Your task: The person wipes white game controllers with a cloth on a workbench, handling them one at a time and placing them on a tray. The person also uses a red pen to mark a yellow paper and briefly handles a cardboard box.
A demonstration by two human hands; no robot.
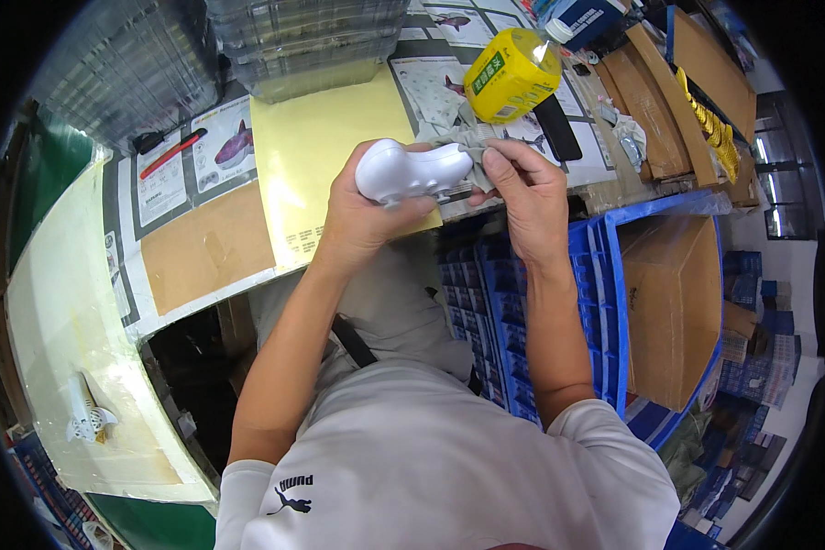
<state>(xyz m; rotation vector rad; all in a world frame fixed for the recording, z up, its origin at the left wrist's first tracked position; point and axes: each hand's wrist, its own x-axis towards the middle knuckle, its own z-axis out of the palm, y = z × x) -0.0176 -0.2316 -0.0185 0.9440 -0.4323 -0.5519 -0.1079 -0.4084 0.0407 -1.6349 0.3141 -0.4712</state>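
Observation:
A white handheld controller point(417, 171) with rounded grips is held above the near edge of the work table. My left hand point(356, 209) wraps around its left side, the thumb along its lower edge. Bunched at the controller's right end is a thin grey cloth point(478, 163). Thumb and fingers of my right hand point(530, 188) pinch that cloth against or close beside the controller. Some of the cloth passes behind the controller, where it is hidden.
Beneath my hands lies a yellow sheet point(325, 119). Stacked clear plastic trays point(307, 46) stand behind it. To the right are a yellow-labelled bottle point(511, 81) and a black phone point(557, 128). A red pen point(174, 153) lies left. A blue crate point(614, 312) holds a cardboard box point(674, 307).

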